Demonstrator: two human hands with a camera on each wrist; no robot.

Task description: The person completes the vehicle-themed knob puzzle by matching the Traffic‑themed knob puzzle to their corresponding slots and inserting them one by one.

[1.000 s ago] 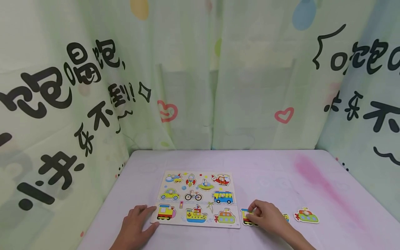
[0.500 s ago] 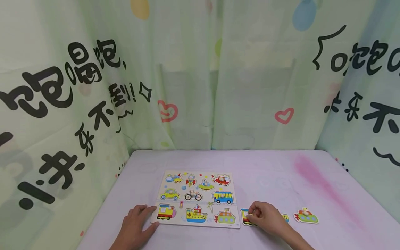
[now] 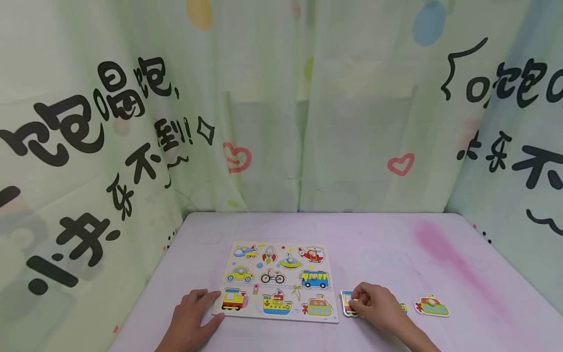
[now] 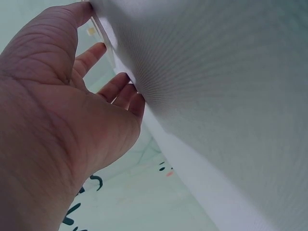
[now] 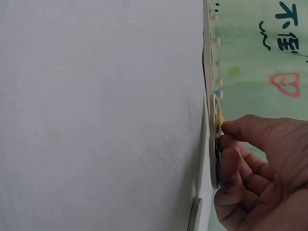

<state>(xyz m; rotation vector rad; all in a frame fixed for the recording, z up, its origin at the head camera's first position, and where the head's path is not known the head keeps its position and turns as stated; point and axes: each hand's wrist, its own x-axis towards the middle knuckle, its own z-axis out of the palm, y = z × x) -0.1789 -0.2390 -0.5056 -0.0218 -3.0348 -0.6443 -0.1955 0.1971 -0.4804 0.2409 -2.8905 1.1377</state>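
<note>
A white peg puzzle board (image 3: 255, 313) with vehicle pictures lies on the table. At its lower left corner my left hand (image 3: 191, 315) rests, fingers and thumb spread and touching the edge; the left wrist view shows those fingertips at the table surface. Right of the board, my right hand (image 3: 381, 307) pinches a train puzzle piece (image 3: 346, 303) between thumb and fingers, which cover part of it. Seen from the right wrist, this piece (image 5: 213, 168) stands slightly off the table. A train picture (image 3: 234, 299) shows at the board's lower left.
A submarine puzzle piece (image 3: 432, 306) lies on the table at the right. Another puzzle piece (image 3: 403, 308) is mostly hidden behind my right hand. A printed curtain (image 3: 347, 146) hangs behind the table and along both sides.
The train piece has tilted and risen slightly in my right hand, shifting a little to the right. My left hand keeps its place on the board's edge.
</note>
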